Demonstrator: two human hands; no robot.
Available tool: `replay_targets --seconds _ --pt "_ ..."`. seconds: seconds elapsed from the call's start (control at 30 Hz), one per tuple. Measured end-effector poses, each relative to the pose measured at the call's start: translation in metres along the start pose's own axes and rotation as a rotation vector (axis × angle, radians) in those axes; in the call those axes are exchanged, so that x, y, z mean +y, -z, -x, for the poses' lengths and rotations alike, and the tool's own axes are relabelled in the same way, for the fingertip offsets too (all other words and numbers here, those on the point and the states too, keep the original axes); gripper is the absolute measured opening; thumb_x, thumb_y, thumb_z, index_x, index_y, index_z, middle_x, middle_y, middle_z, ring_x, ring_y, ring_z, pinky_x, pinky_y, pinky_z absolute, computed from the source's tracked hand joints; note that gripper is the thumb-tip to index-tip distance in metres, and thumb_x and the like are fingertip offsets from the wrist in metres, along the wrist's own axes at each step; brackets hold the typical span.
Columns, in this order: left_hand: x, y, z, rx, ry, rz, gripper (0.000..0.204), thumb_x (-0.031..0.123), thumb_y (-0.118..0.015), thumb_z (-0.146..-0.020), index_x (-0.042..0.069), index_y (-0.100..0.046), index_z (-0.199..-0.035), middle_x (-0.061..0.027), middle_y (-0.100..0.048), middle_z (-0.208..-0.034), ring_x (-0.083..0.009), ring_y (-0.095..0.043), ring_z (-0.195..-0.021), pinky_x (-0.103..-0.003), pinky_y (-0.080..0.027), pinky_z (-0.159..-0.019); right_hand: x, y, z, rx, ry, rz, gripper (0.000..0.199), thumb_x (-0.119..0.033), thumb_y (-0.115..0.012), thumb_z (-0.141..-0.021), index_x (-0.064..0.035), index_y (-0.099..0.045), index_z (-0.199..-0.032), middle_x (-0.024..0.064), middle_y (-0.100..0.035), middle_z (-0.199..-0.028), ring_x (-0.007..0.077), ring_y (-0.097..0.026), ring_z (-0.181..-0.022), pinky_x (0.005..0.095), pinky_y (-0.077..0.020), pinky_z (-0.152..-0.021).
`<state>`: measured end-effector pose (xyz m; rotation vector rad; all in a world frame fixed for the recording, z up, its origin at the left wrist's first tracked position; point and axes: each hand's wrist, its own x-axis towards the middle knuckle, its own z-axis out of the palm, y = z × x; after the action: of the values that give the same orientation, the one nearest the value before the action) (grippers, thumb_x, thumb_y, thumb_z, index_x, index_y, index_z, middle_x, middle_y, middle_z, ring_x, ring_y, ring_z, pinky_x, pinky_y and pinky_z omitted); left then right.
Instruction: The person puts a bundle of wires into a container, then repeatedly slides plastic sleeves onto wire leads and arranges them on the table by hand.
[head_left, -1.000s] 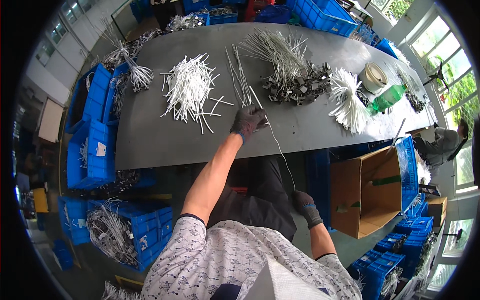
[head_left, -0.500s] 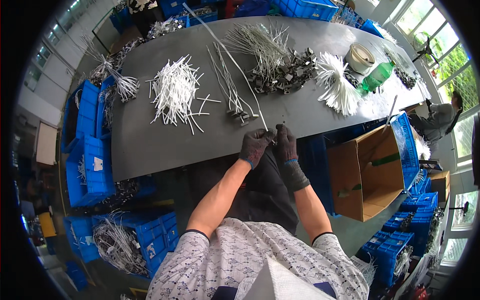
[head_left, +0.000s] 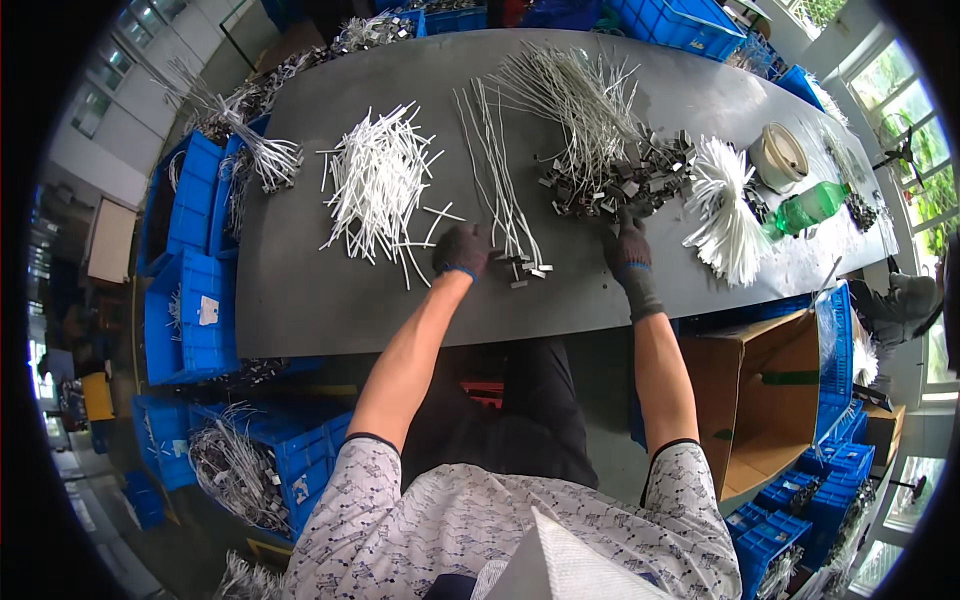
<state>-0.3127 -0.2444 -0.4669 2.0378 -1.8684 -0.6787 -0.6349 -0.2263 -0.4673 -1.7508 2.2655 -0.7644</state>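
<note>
Both of my hands wear dark knitted gloves and are apart over the grey table. My left hand point(head_left: 463, 250) is between the loose white tubes point(head_left: 378, 185) and a small bundle of wires with metal end pieces point(head_left: 518, 240). Its fingers point down and are mostly hidden, so I cannot see what they hold. My right hand point(head_left: 627, 245) reaches to the near edge of a heap of dark metal clips point(head_left: 625, 182), thumb and finger apart. Pale wires point(head_left: 575, 95) fan out behind that heap.
To the right lie a bundle of white tubes point(head_left: 728, 210), a round tub point(head_left: 778, 157) and a green bottle point(head_left: 808, 208) on its side. An open cardboard box point(head_left: 765, 400) stands by the table's right front. Blue crates point(head_left: 188, 320) line the left side.
My hands were together at the table's front edge with a long white tubed wire. Now they are apart and farther forward; that wire appears to lie with the small bundle. The view has shifted.
</note>
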Motion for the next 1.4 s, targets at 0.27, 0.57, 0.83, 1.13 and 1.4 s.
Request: replay_targets --seconds 0.27,0.57,0.83,1.13,1.4 --pt "-0.095 -0.018 -0.105 0.062 0.302 -0.255 0.044 0.045 -0.056 -0.091 0.011 -0.074 -0.114 -0.0175 -0.071 -0.122 -0.0373 -0.068 -0.113 -0.050 -0.055 -0.091 -0.027 -0.010 -0.008 -0.115 -0.107 -0.094 0.048 -0.042 -0.068 -0.089 -0.0109 -0.060 -0.125 0.0281 -0.066 -0.114 0.0458 -0.064 -0.105 0.0542 -0.0517 -0.086" --pt "-0.098 0.011 -0.081 -0.052 0.238 -0.326 0.032 0.027 -0.060 -0.091 0.009 -0.074 -0.113 -0.0154 -0.070 -0.123 -0.0342 -0.068 -0.113 -0.048 -0.056 -0.091 0.061 -0.027 0.005 -0.163 -0.477 -0.519 0.027 -0.023 -0.068 -0.090 -0.0077 -0.067 -0.112 0.0182 -0.069 -0.098 0.0327 -0.070 -0.080 0.0427 -0.0564 -0.071" --pt "-0.129 0.016 -0.040 -0.010 0.547 1.099 0.016 0.023 -0.069 -0.083 0.009 -0.067 -0.077 -0.0087 -0.065 -0.062 -0.0212 -0.062 -0.046 -0.036 -0.055 -0.047 0.032 0.029 0.133 -0.542 -0.563 -1.177 0.028 -0.028 -0.063 -0.098 -0.0039 -0.064 -0.112 0.0074 -0.066 -0.085 0.0166 -0.063 -0.072 0.0301 -0.0496 -0.060" --pt "-0.008 -0.075 0.069 -0.205 -0.252 0.983 0.016 0.015 -0.067 -0.093 0.004 -0.068 -0.103 -0.0087 -0.070 -0.095 -0.0200 -0.069 -0.083 -0.034 -0.058 -0.074 0.038 0.044 0.108 -0.242 -0.156 0.321 0.030 -0.021 -0.062 -0.096 -0.0001 -0.065 -0.116 0.0077 -0.071 -0.090 0.0143 -0.065 -0.076 0.0293 -0.0535 -0.072" --pt "0.069 -0.210 0.068 -0.742 0.077 1.204 0.014 0.016 -0.063 -0.094 0.005 -0.067 -0.101 -0.0118 -0.071 -0.087 -0.0255 -0.071 -0.075 -0.040 -0.060 -0.067 -0.027 0.068 0.177 -0.603 -0.373 -1.469 0.016 -0.018 -0.053 -0.103 -0.0038 -0.061 -0.105 -0.0036 -0.058 -0.079 0.0062 -0.054 -0.064 0.0181 -0.0417 -0.056"
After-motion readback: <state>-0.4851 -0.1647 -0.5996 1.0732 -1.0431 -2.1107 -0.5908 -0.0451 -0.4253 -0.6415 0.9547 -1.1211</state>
